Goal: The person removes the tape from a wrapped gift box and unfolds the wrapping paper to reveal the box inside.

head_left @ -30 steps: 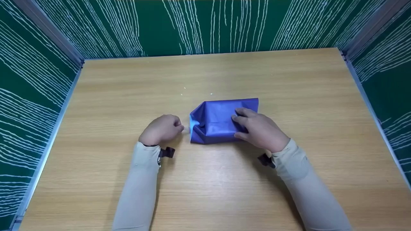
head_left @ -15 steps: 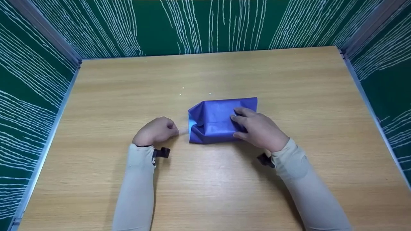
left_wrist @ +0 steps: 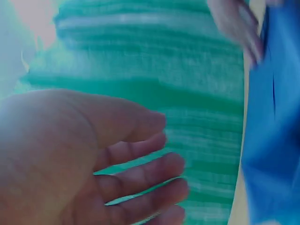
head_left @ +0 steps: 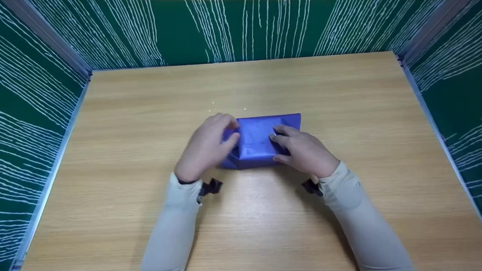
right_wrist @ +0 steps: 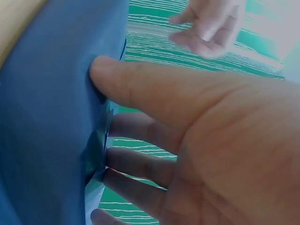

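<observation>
A box-shaped package in shiny blue-purple wrapping (head_left: 257,141) lies on the table, its right-end flap sticking out flat. Over the package's folded left end hovers my left hand (head_left: 209,145), thumb and fingers apart. The left wrist view shows nothing between those fingers (left_wrist: 150,173), and the package (left_wrist: 276,117) stands off to the right. My right hand (head_left: 305,152) rests on the package's right part with spread fingers. In the right wrist view its thumb (right_wrist: 110,77) presses the near side and the fingertips touch the top. The left end is mostly hidden behind my left hand.
The package sits mid-way on a wood-grain table (head_left: 241,222). A few tiny white specks (head_left: 245,109) lie beyond it. Green panels with white streaks (head_left: 237,32) enclose the back and both sides. A black wrist camera (head_left: 211,186) sits at the left cuff.
My left hand pinched a thin pale strip by the package's left end and drew leftward; now its fingers have parted and it has moved up and right over that end. The right hand stays put.
</observation>
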Action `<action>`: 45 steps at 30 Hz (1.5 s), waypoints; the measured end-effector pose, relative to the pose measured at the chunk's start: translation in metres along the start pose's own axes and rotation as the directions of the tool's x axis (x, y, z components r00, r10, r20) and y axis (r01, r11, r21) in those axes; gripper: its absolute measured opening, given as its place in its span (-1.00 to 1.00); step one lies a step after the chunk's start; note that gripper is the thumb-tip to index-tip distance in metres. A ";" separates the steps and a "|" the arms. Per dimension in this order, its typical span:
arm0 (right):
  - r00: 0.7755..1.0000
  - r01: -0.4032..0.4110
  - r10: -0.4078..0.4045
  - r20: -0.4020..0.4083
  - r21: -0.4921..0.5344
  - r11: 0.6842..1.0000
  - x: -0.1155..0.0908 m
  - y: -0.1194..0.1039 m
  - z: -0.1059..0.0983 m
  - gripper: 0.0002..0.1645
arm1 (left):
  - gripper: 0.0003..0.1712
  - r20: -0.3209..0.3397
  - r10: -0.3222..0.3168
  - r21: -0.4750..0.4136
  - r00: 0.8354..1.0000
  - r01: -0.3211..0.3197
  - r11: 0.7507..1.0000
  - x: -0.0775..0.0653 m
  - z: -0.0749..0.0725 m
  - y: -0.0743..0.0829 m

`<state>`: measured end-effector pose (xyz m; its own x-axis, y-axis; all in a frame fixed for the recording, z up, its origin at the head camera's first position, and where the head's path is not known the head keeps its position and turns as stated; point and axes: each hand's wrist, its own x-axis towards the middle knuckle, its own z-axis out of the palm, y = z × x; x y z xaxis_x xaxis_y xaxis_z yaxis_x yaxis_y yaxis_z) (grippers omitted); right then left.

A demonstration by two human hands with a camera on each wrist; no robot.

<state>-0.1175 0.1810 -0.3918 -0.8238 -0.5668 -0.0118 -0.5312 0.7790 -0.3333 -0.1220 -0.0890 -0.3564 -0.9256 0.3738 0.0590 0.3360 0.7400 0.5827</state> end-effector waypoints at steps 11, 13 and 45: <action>0.999 -0.040 0.039 0.026 0.020 0.999 0.003 -0.001 -0.002 -0.26 | -0.34 0.093 0.098 0.231 0.991 -0.117 0.966 0.014 0.056 0.014; 0.998 -0.053 0.052 0.039 0.033 0.998 0.003 0.000 -0.002 -0.22 | -0.43 0.104 0.094 0.246 0.990 -0.117 0.962 0.014 0.058 0.013; 0.994 0.045 -0.045 -0.100 0.003 0.999 0.005 0.006 -0.003 -0.52 | -0.65 0.122 0.107 0.237 0.987 -0.133 0.962 0.012 0.060 0.010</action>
<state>-0.1248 0.1835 -0.3909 -0.8149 -0.5714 0.0972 -0.5672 0.7516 -0.3366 -0.1188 -0.0434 -0.3986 -0.8563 0.5160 0.0212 0.4879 0.7947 0.3612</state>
